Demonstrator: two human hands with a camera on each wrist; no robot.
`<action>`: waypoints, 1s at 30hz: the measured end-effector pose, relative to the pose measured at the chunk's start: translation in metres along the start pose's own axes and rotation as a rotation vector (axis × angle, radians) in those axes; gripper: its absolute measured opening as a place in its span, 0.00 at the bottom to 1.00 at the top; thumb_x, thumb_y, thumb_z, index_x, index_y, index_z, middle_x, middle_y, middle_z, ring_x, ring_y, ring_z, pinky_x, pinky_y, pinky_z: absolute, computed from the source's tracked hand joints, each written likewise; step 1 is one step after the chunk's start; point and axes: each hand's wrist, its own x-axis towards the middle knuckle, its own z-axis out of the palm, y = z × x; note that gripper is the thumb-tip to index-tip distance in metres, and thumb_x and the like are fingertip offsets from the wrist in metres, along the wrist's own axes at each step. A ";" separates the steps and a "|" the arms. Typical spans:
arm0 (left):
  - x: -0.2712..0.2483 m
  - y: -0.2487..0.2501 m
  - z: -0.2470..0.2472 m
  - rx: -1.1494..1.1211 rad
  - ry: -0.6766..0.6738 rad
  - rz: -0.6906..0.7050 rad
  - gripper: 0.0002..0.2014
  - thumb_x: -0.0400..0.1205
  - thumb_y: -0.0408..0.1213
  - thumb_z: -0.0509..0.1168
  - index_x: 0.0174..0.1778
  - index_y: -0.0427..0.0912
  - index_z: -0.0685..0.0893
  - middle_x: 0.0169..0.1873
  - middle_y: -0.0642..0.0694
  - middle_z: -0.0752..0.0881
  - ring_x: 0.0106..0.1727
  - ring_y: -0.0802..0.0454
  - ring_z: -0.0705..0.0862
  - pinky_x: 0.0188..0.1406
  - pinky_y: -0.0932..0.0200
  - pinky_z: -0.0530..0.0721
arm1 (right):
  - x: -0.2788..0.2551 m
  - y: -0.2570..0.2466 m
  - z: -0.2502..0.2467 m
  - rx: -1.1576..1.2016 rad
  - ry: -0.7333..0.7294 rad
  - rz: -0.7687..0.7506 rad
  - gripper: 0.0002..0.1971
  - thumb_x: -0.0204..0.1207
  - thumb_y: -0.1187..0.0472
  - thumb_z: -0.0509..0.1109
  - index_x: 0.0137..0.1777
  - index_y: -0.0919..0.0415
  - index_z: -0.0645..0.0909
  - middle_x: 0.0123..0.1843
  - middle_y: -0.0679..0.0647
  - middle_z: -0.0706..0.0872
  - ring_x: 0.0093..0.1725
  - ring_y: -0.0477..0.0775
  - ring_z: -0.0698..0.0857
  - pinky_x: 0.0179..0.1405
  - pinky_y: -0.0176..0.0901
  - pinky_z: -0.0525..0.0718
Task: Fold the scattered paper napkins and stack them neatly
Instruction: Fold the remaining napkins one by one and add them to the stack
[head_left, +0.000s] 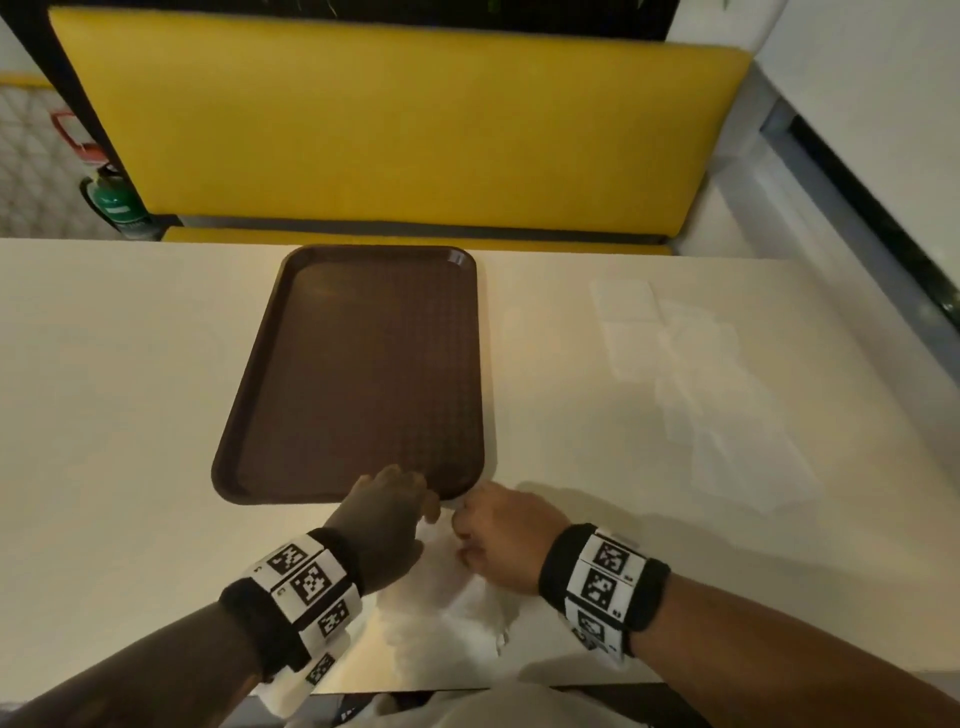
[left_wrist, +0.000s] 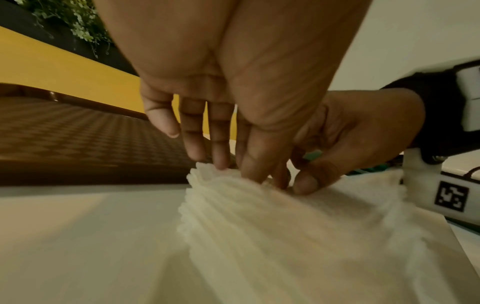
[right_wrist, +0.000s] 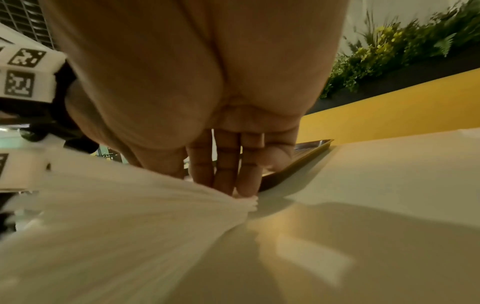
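A white paper napkin (head_left: 452, 597) lies on the table's near side, just in front of the brown tray (head_left: 358, 374). Its far edge is lifted off the surface. My left hand (head_left: 428, 512) pinches that far edge between thumb and fingers, seen close in the left wrist view (left_wrist: 233, 168). My right hand (head_left: 462, 525) pinches the same edge right beside it, its thumb (left_wrist: 306, 183) on the paper. In the right wrist view the right hand (right_wrist: 221, 187) meets the napkin (right_wrist: 116, 226) at its far corner. Several more white napkins (head_left: 701, 374) lie scattered at the right.
The cream table (head_left: 130, 415) ends at a yellow bench (head_left: 389, 130) behind. Nothing lies in the tray, and its near rim touches my fingers. A green cylinder (head_left: 111, 200) stands on the floor at the far left. A wall runs along the right.
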 end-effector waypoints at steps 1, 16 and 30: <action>0.001 0.002 -0.001 0.011 -0.026 0.004 0.12 0.80 0.43 0.65 0.60 0.56 0.80 0.65 0.58 0.76 0.68 0.57 0.72 0.71 0.56 0.69 | 0.000 0.000 -0.001 0.014 0.005 0.010 0.11 0.81 0.54 0.65 0.50 0.61 0.84 0.55 0.57 0.83 0.53 0.58 0.81 0.49 0.48 0.80; 0.120 0.036 -0.049 -0.343 0.077 -0.072 0.06 0.77 0.39 0.67 0.49 0.44 0.83 0.42 0.49 0.82 0.47 0.49 0.82 0.46 0.60 0.76 | 0.017 0.149 -0.089 0.088 0.235 0.832 0.14 0.80 0.54 0.65 0.59 0.64 0.79 0.58 0.59 0.85 0.56 0.62 0.85 0.43 0.44 0.76; 0.144 0.042 -0.043 -0.485 -0.019 -0.124 0.04 0.81 0.43 0.65 0.43 0.48 0.77 0.40 0.52 0.82 0.40 0.56 0.83 0.41 0.64 0.81 | 0.054 0.213 -0.094 0.015 0.288 0.948 0.14 0.82 0.66 0.57 0.63 0.64 0.78 0.65 0.62 0.81 0.63 0.63 0.83 0.59 0.51 0.80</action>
